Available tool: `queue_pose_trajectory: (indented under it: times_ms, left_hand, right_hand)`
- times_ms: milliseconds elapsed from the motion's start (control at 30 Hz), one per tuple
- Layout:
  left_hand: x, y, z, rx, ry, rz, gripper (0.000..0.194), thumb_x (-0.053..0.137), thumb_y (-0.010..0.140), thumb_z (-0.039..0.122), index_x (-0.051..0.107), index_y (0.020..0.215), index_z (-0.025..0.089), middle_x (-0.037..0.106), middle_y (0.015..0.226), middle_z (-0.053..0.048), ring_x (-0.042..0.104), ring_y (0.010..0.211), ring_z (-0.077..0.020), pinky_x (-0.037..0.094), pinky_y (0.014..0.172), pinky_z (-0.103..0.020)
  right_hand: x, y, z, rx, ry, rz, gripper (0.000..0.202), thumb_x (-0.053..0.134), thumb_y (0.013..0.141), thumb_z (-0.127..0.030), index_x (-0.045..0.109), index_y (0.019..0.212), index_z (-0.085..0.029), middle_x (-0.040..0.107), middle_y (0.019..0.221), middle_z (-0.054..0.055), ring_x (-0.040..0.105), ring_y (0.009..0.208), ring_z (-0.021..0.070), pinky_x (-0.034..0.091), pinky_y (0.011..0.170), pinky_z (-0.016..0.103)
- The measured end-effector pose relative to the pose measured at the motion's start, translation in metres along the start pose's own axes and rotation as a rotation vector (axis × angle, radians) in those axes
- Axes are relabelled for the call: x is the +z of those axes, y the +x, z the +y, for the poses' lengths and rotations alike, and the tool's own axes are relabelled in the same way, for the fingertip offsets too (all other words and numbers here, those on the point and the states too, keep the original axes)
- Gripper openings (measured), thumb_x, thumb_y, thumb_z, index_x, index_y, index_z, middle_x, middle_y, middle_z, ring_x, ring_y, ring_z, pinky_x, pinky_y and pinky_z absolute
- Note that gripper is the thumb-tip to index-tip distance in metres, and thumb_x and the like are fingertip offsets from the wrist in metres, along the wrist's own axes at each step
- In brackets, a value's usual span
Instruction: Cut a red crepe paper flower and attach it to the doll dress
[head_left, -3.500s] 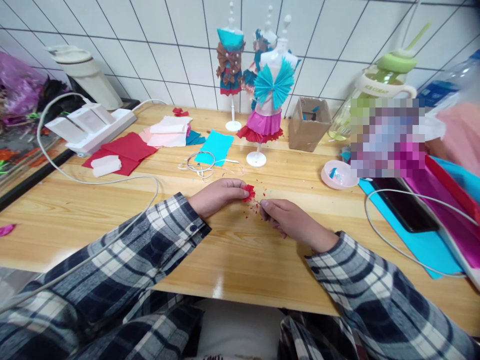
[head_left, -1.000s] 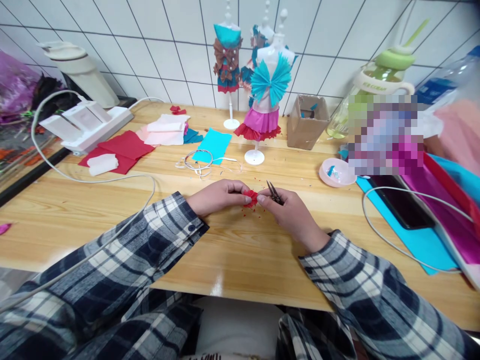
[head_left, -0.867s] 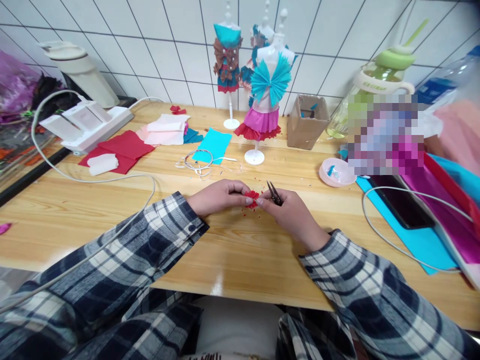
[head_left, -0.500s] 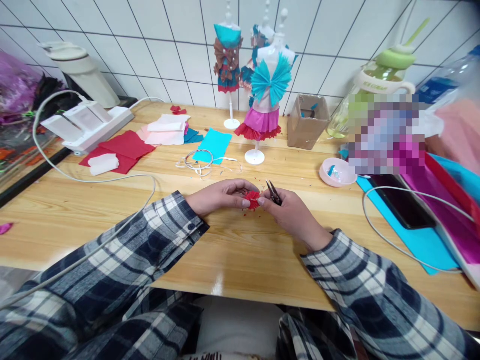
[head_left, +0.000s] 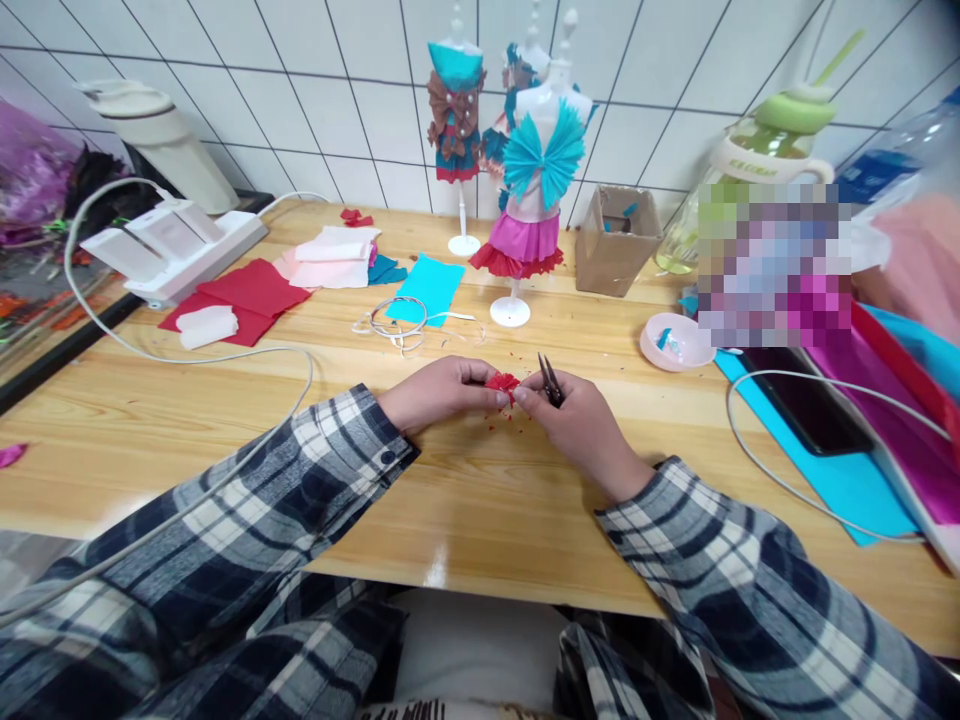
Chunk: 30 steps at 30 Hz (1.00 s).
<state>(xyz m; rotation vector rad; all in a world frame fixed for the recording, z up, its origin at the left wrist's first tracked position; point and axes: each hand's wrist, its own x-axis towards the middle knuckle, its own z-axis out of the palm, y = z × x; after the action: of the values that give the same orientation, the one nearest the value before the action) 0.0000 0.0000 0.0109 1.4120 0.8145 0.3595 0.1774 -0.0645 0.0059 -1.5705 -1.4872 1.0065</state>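
Observation:
Between my hands is a small red paper rosette with a fringed, pleated edge. My left hand pinches it from the left side. My right hand has thumb and forefinger at the rosette's right edge and also keeps a pair of small dark scissors in its grip, points up and away from me. Tiny red paper scraps lie on the wooden table around the fingers. Beyond them stands a mini dress form with a turquoise pleated bow and a pink and red skirt.
Behind are another dressed form, a cardboard box and a pink dish. Red paper, a turquoise sheet and coiled cord lie ahead. A power strip is left; a phone and cable are right.
The rosette has turned slightly between the fingers, showing its fringe upward. Both hands shifted a little, and the scissors now point more upright.

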Motion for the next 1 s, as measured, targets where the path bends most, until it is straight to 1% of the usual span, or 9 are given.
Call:
queue_pose_trajectory:
  times_ms: [100, 233, 400, 600, 667, 733, 833, 900, 1000]
  left_hand:
    - [-0.001, -0.001, 0.003, -0.006, 0.071, 0.007, 0.024, 0.069, 0.072, 0.032, 0.068, 0.088, 0.013, 0.068, 0.086, -0.004, 0.060, 0.082, -0.0173, 0.045, 0.081, -0.031]
    - [-0.002, -0.002, 0.006, 0.012, 0.069, -0.015, 0.023, 0.068, 0.072, 0.030, 0.068, 0.088, 0.013, 0.069, 0.090, -0.005, 0.061, 0.086, -0.0181, 0.045, 0.084, -0.032]
    - [-0.005, -0.001, 0.003, 0.015, 0.061, -0.018, 0.025, 0.069, 0.073, 0.030, 0.069, 0.091, 0.012, 0.070, 0.094, -0.007, 0.061, 0.089, -0.0197, 0.045, 0.087, -0.034]
    - [-0.005, 0.000, 0.000, -0.001, -0.077, -0.047, 0.030, 0.069, 0.076, 0.035, 0.068, 0.094, 0.012, 0.069, 0.100, -0.009, 0.062, 0.093, -0.0204, 0.044, 0.089, -0.035]
    - [-0.004, 0.000, -0.001, -0.004, -0.102, -0.018, 0.029, 0.070, 0.075, 0.034, 0.068, 0.092, 0.012, 0.070, 0.099, -0.009, 0.062, 0.092, -0.0198, 0.044, 0.089, -0.035]
    - [-0.004, 0.001, -0.004, -0.008, -0.134, 0.018, 0.027, 0.071, 0.074, 0.033, 0.069, 0.091, 0.012, 0.070, 0.096, -0.008, 0.062, 0.089, -0.0183, 0.044, 0.088, -0.034]
    - [-0.004, 0.003, -0.007, -0.012, -0.197, 0.061, 0.025, 0.071, 0.075, 0.033, 0.068, 0.088, 0.013, 0.070, 0.091, -0.006, 0.062, 0.082, -0.0156, 0.045, 0.082, -0.032]
    - [-0.005, 0.003, -0.009, -0.010, -0.227, 0.080, 0.024, 0.071, 0.074, 0.033, 0.068, 0.086, 0.013, 0.070, 0.087, -0.005, 0.061, 0.078, -0.0143, 0.045, 0.078, -0.030]
    - [-0.005, 0.004, -0.009, -0.013, -0.250, 0.097, 0.024, 0.073, 0.073, 0.033, 0.068, 0.085, 0.013, 0.070, 0.085, -0.004, 0.061, 0.075, -0.0139, 0.044, 0.076, -0.029]
  right_hand:
    - [-0.001, 0.000, 0.001, 0.001, -0.030, 0.005, 0.022, 0.059, 0.077, -0.038, 0.062, 0.078, -0.016, 0.055, 0.061, -0.002, 0.045, 0.056, 0.0112, 0.036, 0.055, 0.025]
    - [-0.002, 0.000, 0.001, -0.001, -0.043, 0.012, 0.021, 0.059, 0.077, -0.038, 0.062, 0.078, -0.017, 0.054, 0.061, -0.002, 0.046, 0.057, 0.0114, 0.036, 0.056, 0.025]
    - [-0.003, 0.001, 0.001, -0.005, -0.067, 0.010, 0.020, 0.058, 0.078, -0.037, 0.061, 0.078, -0.017, 0.054, 0.060, -0.003, 0.046, 0.056, 0.0114, 0.035, 0.055, 0.025]
    - [-0.004, 0.002, 0.003, -0.019, -0.083, 0.020, 0.020, 0.057, 0.079, -0.037, 0.061, 0.080, -0.017, 0.056, 0.063, -0.002, 0.047, 0.059, 0.0119, 0.036, 0.057, 0.025]
    - [-0.004, 0.001, 0.003, -0.015, -0.064, 0.012, 0.022, 0.056, 0.080, -0.039, 0.060, 0.080, -0.018, 0.054, 0.062, -0.003, 0.046, 0.057, 0.0116, 0.036, 0.056, 0.025]
    - [-0.003, 0.000, 0.003, -0.003, -0.008, 0.001, 0.027, 0.053, 0.083, -0.045, 0.057, 0.082, -0.019, 0.048, 0.059, -0.004, 0.043, 0.054, 0.0110, 0.035, 0.054, 0.024]
    - [-0.004, -0.002, 0.001, 0.095, 0.117, -0.054, 0.042, 0.032, 0.090, -0.057, 0.052, 0.082, -0.021, 0.038, 0.053, -0.006, 0.037, 0.047, 0.0107, 0.033, 0.048, 0.024]
    - [-0.005, -0.002, 0.001, 0.155, 0.135, -0.127, 0.049, 0.022, 0.092, -0.058, 0.050, 0.076, -0.021, 0.035, 0.050, -0.006, 0.034, 0.044, 0.0108, 0.032, 0.046, 0.024]
    - [-0.006, -0.002, 0.002, 0.115, 0.037, -0.212, 0.050, 0.023, 0.092, -0.058, 0.046, 0.068, -0.021, 0.036, 0.050, -0.005, 0.035, 0.045, 0.0109, 0.031, 0.047, 0.025]
